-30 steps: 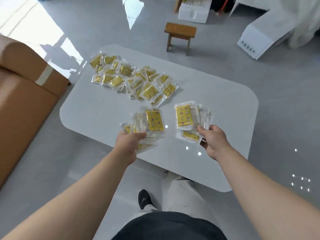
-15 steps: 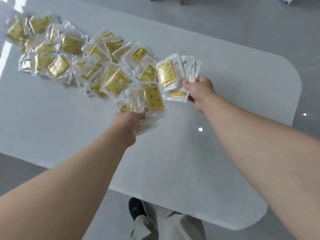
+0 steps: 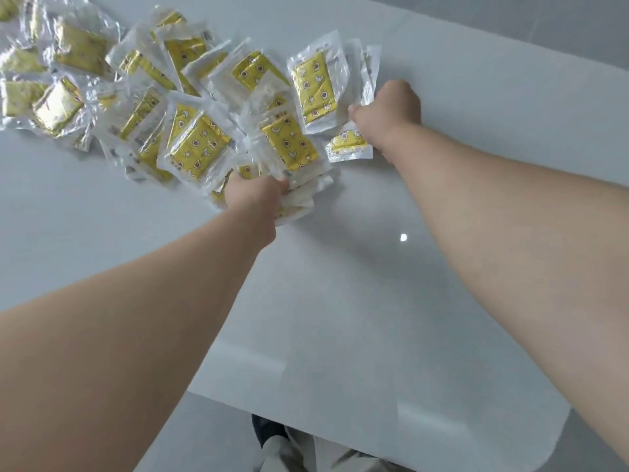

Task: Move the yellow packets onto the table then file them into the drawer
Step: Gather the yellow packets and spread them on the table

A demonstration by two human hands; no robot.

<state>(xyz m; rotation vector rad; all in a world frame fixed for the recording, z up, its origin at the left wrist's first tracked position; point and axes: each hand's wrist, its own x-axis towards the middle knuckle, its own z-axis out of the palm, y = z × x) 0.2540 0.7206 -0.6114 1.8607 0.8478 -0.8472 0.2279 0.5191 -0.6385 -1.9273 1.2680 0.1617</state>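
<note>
Many yellow packets [image 3: 136, 97] already lie heaped on the worktop [image 3: 340, 301]. The left hand [image 3: 253, 195] has its grip clamped on one bunch [image 3: 289, 144], and the right hand [image 3: 391, 107] on a second bunch [image 3: 316, 86], both at the heap's edge. Filing seems not yet begun; no drawer shows.

The far-left yellow packets [image 3: 76, 54] are blurred and cut off by the edge.

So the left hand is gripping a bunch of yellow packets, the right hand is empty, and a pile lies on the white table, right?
Not quite. The head view shows the right hand also grips a bunch of yellow packets. The left hand grips its own bunch, and the pile lies on the white table.
</note>
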